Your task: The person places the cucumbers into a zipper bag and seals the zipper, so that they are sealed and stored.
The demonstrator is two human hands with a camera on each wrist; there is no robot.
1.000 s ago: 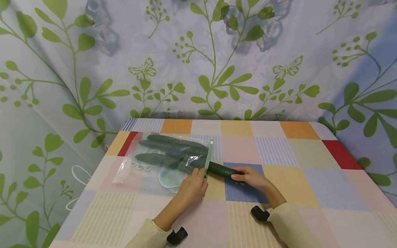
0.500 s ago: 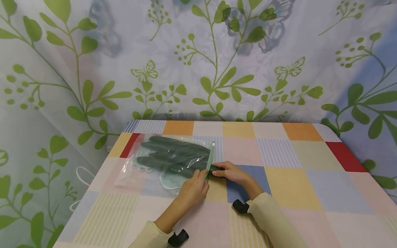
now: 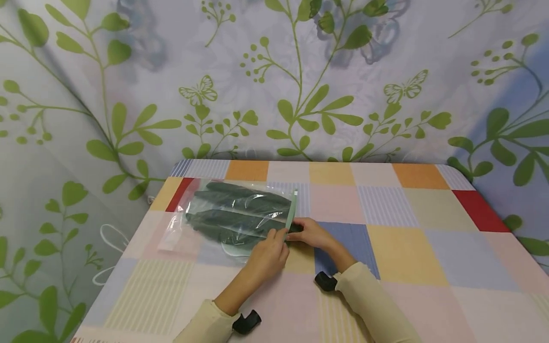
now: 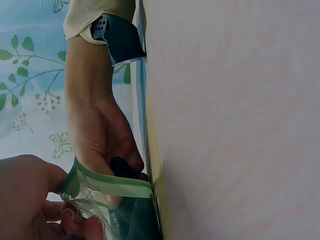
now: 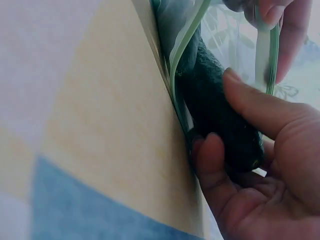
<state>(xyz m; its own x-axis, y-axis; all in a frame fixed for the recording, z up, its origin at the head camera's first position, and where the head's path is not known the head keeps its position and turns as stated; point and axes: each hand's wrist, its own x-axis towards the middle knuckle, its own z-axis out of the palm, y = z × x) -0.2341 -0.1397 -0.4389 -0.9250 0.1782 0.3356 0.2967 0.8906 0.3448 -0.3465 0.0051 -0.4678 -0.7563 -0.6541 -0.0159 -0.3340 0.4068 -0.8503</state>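
Note:
A clear zip bag with a green zip edge lies flat on the table's left side. Several dark green cucumbers lie lengthwise inside it. My left hand pinches the near part of the bag's mouth and holds it apart, as the left wrist view shows. My right hand is at the opening, its thumb and fingers round the end of a cucumber. Most of this cucumber is inside the bag; its blunt end still shows between the fingers in the right wrist view.
A patchwork tablecloth covers the table. Behind it hangs a leaf-patterned curtain. A white cord hangs beside the table's left edge. Black wrist mounts sit at both cuffs.
My right hand has moved left to the bag's mouth, sliding the cucumber deeper inside. The cucumbers in the bag have shifted and spread. My left hand keeps its hold on the edge.

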